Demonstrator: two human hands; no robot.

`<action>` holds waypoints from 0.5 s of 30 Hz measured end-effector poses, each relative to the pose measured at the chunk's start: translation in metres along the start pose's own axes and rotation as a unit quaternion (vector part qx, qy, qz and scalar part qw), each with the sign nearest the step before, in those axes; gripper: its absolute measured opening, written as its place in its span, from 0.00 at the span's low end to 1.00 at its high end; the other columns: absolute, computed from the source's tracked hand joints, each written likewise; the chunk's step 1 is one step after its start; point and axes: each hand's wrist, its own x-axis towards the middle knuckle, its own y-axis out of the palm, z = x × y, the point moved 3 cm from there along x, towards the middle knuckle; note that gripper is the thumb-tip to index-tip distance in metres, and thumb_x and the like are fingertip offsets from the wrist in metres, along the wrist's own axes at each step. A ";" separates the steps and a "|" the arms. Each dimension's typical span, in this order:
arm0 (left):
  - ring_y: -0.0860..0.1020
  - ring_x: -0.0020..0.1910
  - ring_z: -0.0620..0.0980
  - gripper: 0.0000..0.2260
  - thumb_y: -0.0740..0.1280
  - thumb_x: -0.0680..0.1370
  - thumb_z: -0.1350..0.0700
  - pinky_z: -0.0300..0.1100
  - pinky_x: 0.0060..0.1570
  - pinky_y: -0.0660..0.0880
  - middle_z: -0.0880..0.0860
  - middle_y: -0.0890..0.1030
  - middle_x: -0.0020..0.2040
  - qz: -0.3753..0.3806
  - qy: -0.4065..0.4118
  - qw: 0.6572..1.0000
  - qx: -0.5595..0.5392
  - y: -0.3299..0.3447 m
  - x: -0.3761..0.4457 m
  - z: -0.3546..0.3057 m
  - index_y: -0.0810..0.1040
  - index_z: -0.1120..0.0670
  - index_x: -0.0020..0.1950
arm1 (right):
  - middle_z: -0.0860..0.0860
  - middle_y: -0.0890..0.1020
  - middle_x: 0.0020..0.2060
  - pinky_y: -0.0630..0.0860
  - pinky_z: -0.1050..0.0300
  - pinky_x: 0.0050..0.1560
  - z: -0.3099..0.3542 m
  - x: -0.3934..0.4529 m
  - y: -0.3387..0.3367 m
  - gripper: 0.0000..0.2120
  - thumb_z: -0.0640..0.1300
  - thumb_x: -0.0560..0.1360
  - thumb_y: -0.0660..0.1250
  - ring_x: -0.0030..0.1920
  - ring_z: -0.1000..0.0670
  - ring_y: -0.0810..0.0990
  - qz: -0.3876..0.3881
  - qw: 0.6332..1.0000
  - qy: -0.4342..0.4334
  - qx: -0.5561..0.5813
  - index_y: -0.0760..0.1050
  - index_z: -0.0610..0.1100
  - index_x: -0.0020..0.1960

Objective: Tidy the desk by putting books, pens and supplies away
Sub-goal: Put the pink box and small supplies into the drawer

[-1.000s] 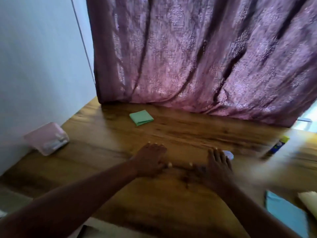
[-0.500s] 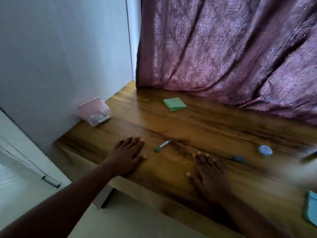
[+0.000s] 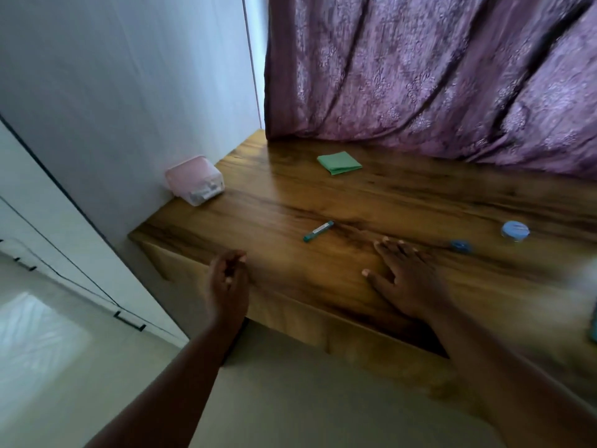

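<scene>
Down at the centre of the frame we see the right hand (image 3: 408,279) lying flat on the wooden desk (image 3: 323,205), palm down, fingers spread wide and gripping nothing. Left of it, the left hand (image 3: 227,279) hangs at the desk's front edge with its fingers curled loosely inward; we cannot tell whether anything sits inside that curl. Just above and between the two hands, a small teal pen-like item (image 3: 318,231) lies slantwise on the wood, apart from both. Toward the upper middle, a folded green paper pad (image 3: 339,162) rests near the purple curtain (image 3: 436,76). At the left end of the desk, against the pale wall (image 3: 113,76), stands a pink lidded box (image 3: 194,180). At the right of the frame we find a round blue-lidded pot (image 3: 515,231), and near it a smaller blue object (image 3: 460,245), too blurred to identify.
</scene>
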 end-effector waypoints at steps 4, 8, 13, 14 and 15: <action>0.74 0.41 0.43 0.06 0.62 0.81 0.58 0.40 0.39 0.71 0.49 0.75 0.45 -0.173 -0.300 0.921 -0.178 -0.012 -0.020 0.042 0.72 0.54 0.57 | 0.58 0.52 0.77 0.53 0.44 0.74 -0.001 0.003 0.001 0.39 0.74 0.70 0.44 0.76 0.53 0.49 -0.014 1.000 0.012 0.005 0.49 0.58 0.76; 0.74 0.39 0.50 0.17 0.61 0.79 0.42 0.42 0.42 0.70 0.55 0.75 0.41 -0.031 -0.584 0.739 -0.333 0.005 -0.033 0.088 0.72 0.57 0.47 | 0.56 0.56 0.76 0.54 0.43 0.73 -0.002 0.004 0.004 0.42 0.77 0.68 0.42 0.76 0.52 0.53 -0.039 0.999 0.012 -0.003 0.54 0.57 0.76; 0.80 0.50 0.55 0.29 0.66 0.70 0.32 0.48 0.52 0.77 0.54 0.81 0.50 0.013 -0.580 0.682 -0.445 0.020 -0.032 0.127 0.79 0.55 0.56 | 0.56 0.57 0.76 0.55 0.44 0.73 0.002 0.003 0.000 0.37 0.73 0.71 0.48 0.75 0.52 0.54 -0.042 0.999 0.022 -0.007 0.56 0.56 0.75; 0.80 0.54 0.56 0.32 0.68 0.67 0.31 0.51 0.59 0.75 0.54 0.81 0.54 0.012 -0.580 0.676 -0.455 0.022 -0.032 0.134 0.79 0.54 0.60 | 0.56 0.57 0.76 0.56 0.43 0.73 0.001 0.002 0.001 0.39 0.74 0.70 0.47 0.75 0.52 0.55 -0.040 0.999 0.024 -0.005 0.56 0.57 0.75; 0.79 0.55 0.57 0.35 0.69 0.66 0.31 0.53 0.63 0.71 0.55 0.80 0.55 0.013 -0.578 0.672 -0.462 0.023 -0.033 0.139 0.78 0.54 0.63 | 0.56 0.57 0.76 0.57 0.43 0.73 0.002 0.002 0.001 0.39 0.75 0.69 0.46 0.75 0.52 0.55 -0.040 0.999 0.025 -0.002 0.56 0.57 0.75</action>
